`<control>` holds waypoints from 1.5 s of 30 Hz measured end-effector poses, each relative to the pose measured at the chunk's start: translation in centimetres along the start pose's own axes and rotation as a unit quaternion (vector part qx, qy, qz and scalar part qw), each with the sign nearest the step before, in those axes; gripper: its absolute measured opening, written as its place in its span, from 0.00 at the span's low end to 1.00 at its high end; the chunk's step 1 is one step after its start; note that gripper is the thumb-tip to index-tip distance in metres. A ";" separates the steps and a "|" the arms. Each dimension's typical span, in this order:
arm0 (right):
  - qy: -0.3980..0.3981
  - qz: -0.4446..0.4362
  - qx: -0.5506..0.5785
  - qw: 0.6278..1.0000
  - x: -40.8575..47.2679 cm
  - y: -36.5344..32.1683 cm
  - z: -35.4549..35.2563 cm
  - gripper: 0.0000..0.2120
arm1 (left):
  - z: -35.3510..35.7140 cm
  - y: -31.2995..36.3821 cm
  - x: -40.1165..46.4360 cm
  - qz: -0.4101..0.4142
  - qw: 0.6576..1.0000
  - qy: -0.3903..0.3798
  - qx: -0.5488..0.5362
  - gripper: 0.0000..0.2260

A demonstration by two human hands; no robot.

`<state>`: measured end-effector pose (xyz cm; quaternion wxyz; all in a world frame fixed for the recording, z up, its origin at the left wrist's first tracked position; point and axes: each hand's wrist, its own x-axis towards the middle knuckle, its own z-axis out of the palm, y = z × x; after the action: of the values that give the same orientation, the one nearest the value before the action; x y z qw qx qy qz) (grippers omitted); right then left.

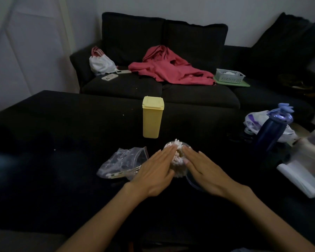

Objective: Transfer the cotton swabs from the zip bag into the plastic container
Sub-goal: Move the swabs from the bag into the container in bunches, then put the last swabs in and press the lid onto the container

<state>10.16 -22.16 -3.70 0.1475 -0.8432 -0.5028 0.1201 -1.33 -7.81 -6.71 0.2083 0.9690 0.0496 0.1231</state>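
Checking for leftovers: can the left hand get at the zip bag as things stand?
Probably yes. The zip bag lies flat on the dark table right beside the left hand, with nothing on top of it. That hand holds nothing; its straight fingers only press the cotton swabs, so it looks free to shift over.

black table (62, 142) bears zip bag (123, 161), yellow box (152, 120), swab container (178, 160), blue bottle (273, 131).

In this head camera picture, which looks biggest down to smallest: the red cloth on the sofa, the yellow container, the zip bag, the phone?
1. red cloth
2. zip bag and yellow container: too alike to rank
3. phone
The sofa things lie farther away.
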 end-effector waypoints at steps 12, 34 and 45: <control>-0.081 0.046 -0.055 0.994 1.4 0.1 -1.2 0.24 | -1.0 0.5 0.8 0.006 0.995 -0.045 0.090 0.27; 0.057 -0.021 0.023 0.998 6.3 -6.8 6.3 0.07 | -3.7 -10.2 -6.7 -0.307 0.949 -0.050 -0.056 0.10; -0.040 -0.013 0.090 0.995 5.5 -6.5 5.4 0.12 | -4.7 -11.3 -7.4 -0.178 0.929 -0.105 -0.308 0.03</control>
<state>5.59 -13.67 -6.64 0.2041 -0.8144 -0.5066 0.1962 -10.17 3.22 -8.87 0.5190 0.8398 0.1590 -0.0095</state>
